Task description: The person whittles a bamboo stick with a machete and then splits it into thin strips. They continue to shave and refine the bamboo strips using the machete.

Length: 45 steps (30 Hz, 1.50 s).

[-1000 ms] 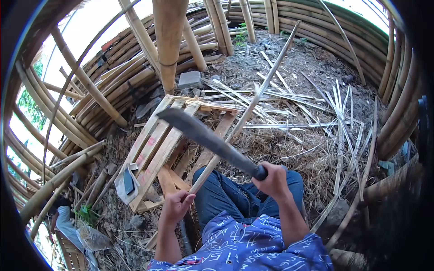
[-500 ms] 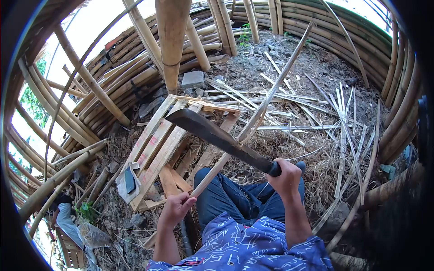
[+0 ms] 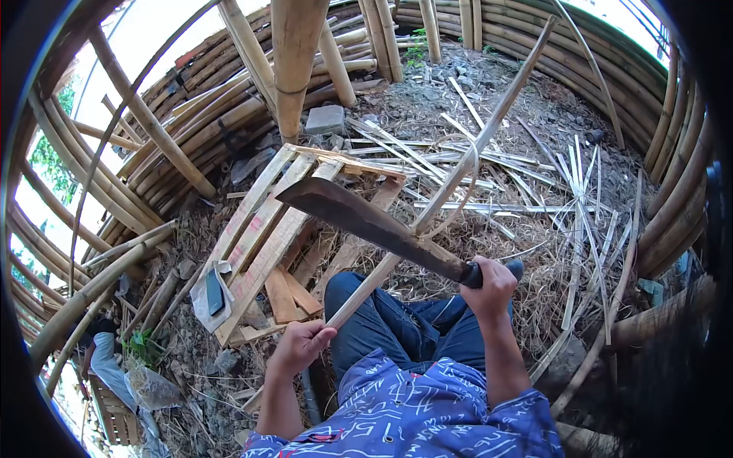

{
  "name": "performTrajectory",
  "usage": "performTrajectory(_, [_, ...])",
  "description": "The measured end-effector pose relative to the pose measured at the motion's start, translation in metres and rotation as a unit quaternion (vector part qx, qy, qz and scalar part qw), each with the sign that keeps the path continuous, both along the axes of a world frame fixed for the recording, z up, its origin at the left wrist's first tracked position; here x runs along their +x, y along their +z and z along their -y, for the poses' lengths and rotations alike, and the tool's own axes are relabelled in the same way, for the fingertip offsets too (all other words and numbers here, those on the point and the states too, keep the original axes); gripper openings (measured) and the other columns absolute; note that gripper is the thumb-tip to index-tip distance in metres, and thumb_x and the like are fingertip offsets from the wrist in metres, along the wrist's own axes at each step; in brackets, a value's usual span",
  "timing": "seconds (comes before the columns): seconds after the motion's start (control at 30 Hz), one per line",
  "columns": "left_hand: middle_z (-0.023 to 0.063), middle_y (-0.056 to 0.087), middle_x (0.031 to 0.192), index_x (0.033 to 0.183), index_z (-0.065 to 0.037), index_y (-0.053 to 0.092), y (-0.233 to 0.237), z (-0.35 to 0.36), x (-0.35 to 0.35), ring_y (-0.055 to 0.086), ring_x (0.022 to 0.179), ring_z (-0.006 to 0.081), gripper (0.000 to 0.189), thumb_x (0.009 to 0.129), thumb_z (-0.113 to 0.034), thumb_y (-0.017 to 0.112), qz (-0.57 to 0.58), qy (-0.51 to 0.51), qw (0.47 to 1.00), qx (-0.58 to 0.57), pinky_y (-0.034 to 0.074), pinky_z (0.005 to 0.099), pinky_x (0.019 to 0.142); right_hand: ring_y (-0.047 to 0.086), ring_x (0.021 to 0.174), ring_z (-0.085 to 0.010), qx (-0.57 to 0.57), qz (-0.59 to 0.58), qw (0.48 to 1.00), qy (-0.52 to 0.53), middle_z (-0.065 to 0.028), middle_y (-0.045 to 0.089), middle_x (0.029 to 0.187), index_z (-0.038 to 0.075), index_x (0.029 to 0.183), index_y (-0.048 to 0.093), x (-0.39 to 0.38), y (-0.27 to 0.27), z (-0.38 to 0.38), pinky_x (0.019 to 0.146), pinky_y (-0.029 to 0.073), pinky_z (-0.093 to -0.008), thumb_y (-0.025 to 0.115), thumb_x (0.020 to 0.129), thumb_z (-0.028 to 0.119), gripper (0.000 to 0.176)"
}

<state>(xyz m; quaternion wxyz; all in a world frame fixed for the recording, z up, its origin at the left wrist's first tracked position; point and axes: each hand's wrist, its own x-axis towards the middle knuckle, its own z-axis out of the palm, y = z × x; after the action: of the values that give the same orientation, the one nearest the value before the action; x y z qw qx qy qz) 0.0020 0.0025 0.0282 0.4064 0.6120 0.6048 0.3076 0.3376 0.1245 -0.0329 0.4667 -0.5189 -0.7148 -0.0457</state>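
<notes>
The left hand [image 3: 300,347] is gripping the near end of the bamboo strip [image 3: 500,126], fingers folded round it; the right hand [image 3: 491,286] is wrapping the machete [image 3: 370,230] by its handle. The blade is crossing the strip beyond the knees [image 3: 347,298], its tip overhanging the slatted wooden frame [image 3: 276,248]; the strip's far end is reaching well out over littered ground [image 3: 496,259].

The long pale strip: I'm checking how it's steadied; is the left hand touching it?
Touching. The head view shows the left hand closed on the near end of the long pale strip.
</notes>
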Motion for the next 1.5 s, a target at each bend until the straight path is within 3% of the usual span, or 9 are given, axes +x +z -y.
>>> performTrajectory(0.17, [-0.0040, 0.049, 0.056, 0.072, -0.002, 0.060, -0.005, -0.002, 0.010, 0.044, 0.050, 0.0039, 0.044, 0.096, -0.040, 0.061, 0.080, -0.012, 0.995, -0.057, 0.034, 0.0234, 0.045, 0.064, 0.069, -0.0332, 0.016, 0.006, 1.000, 0.000, -0.0122, 0.065, 0.075, 0.007, 0.088, 0.064, 0.007, 0.003, -0.005, 0.066, 0.050, -0.0413, 0.070, 0.059, 0.005, 0.029])
performTrajectory(0.3, [-0.0056, 0.046, 0.052, 0.069, -0.005, 0.057, -0.024, -0.005, 0.010, 0.043, 0.044, 0.0032, 0.045, 0.096, -0.041, 0.060, 0.152, 0.000, 0.983, -0.101, 0.031, 0.0208, 0.040, 0.063, 0.068, -0.0313, 0.050, 0.047, 0.998, -0.010, -0.0106, 0.064, 0.074, 0.008, 0.090, 0.062, 0.011, 0.000, -0.014, 0.064, 0.049, -0.0397, 0.070, 0.056, 0.008, 0.036])
performTrajectory(0.4, [-0.0068, 0.044, 0.054, 0.067, -0.006, 0.055, -0.021, -0.005, 0.014, 0.040, 0.047, 0.0014, 0.044, 0.098, -0.037, 0.057, 0.170, 0.001, 0.975, -0.146, 0.030, 0.0210, 0.043, 0.063, 0.067, -0.0312, 0.059, 0.060, 0.996, -0.012, -0.0105, 0.064, 0.073, 0.008, 0.089, 0.061, 0.014, 0.001, -0.019, 0.063, 0.049, -0.0396, 0.070, 0.057, 0.007, 0.033])
performTrajectory(0.6, [-0.0044, 0.047, 0.052, 0.067, -0.004, 0.055, -0.035, -0.010, 0.016, 0.045, 0.040, 0.0038, 0.046, 0.099, -0.038, 0.055, 0.196, -0.022, 0.969, -0.148, 0.032, 0.0204, 0.037, 0.063, 0.066, -0.0311, 0.053, 0.077, 0.996, -0.008, -0.0105, 0.064, 0.073, 0.008, 0.088, 0.061, 0.017, 0.001, -0.026, 0.062, 0.049, -0.0396, 0.069, 0.058, 0.006, 0.032])
performTrajectory(1.33, [-0.0037, 0.048, 0.054, 0.066, -0.005, 0.053, -0.054, -0.011, 0.015, 0.043, 0.040, 0.0041, 0.047, 0.101, -0.036, 0.053, 0.309, -0.045, 0.934, -0.171, 0.032, 0.0199, 0.036, 0.064, 0.065, -0.0312, 0.022, 0.063, 0.998, -0.009, -0.0106, 0.065, 0.073, 0.008, 0.087, 0.064, 0.002, -0.006, -0.023, 0.062, 0.051, -0.0396, 0.066, 0.062, 0.004, 0.025])
performTrajectory(1.5, [-0.0047, 0.047, 0.054, 0.067, -0.006, 0.054, -0.053, -0.013, 0.017, 0.042, 0.040, 0.0025, 0.046, 0.102, -0.037, 0.051, 0.310, -0.057, 0.932, -0.180, 0.032, 0.0192, 0.037, 0.063, 0.067, -0.0314, 0.037, 0.064, 0.997, 0.005, -0.0100, 0.064, 0.074, 0.007, 0.088, 0.063, 0.008, -0.005, -0.027, 0.063, 0.050, -0.0396, 0.067, 0.054, 0.003, 0.035])
